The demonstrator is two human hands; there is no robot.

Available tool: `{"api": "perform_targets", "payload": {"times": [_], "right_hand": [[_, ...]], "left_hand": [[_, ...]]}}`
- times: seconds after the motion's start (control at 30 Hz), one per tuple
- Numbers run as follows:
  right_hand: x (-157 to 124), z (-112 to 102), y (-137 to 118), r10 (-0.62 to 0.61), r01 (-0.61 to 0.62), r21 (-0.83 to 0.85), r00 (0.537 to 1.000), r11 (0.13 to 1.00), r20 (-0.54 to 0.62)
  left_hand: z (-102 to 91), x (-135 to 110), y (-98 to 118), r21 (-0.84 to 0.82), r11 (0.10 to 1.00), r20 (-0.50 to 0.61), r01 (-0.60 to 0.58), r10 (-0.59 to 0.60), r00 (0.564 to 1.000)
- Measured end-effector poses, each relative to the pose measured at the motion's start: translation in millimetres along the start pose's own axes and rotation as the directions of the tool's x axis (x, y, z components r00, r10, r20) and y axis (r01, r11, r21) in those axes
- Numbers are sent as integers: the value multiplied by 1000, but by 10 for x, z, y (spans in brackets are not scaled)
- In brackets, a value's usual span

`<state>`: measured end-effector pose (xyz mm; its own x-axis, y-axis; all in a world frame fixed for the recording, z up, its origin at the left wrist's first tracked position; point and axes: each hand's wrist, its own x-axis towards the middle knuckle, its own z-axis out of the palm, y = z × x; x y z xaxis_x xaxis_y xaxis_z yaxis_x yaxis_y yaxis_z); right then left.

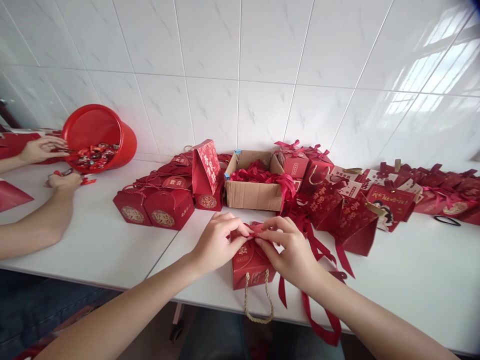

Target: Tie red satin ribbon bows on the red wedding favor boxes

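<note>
A small red gift box [248, 267] with a beige rope handle stands near the front edge of the white table [412, 280]. My left hand [215, 242] and my right hand [290, 250] meet over its top, both pinching a red ribbon [258, 230] there. More of the red ribbon trails from under my right hand and hangs over the table's edge.
An open cardboard box [251, 192] full of red ribbons sits just behind. Closed red gift boxes [157, 205] stand to its left; red bags and cards [356, 210] spread to the right. At far left another person's hands [52, 165] reach into a tipped red bucket [99, 135] of candies.
</note>
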<state>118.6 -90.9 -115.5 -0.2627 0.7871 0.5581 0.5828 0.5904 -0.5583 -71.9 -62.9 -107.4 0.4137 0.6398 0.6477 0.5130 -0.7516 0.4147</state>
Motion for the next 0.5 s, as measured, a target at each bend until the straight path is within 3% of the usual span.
{"api": "perform_targets", "payload": {"times": [0.1,0.17,0.23,0.3,0.4,0.5], "right_hand": [[23,11,27,151,-155,140,988,978,38],[47,18,47,249,-279,261,958,924,141],[61,32,65,268,-348,376,931,859,249],[56,60,77,248,-377,501,919,779,305],[18,121,87,242,-373,649,927,663,286],[-25,170,90,263,-370,674,929,640,259]], "left_hand": [[24,-4,-25,54,996,-28,-65,67,997],[43,-12,-41,39,996,-40,-86,87,995],[64,-22,-51,-48,997,-48,-65,63,997],[89,-32,-51,-154,988,-52,4,-12,999],[123,-42,-36,-231,962,-2,145,-149,989],[130,-60,-21,-252,949,66,190,-180,982]]}}
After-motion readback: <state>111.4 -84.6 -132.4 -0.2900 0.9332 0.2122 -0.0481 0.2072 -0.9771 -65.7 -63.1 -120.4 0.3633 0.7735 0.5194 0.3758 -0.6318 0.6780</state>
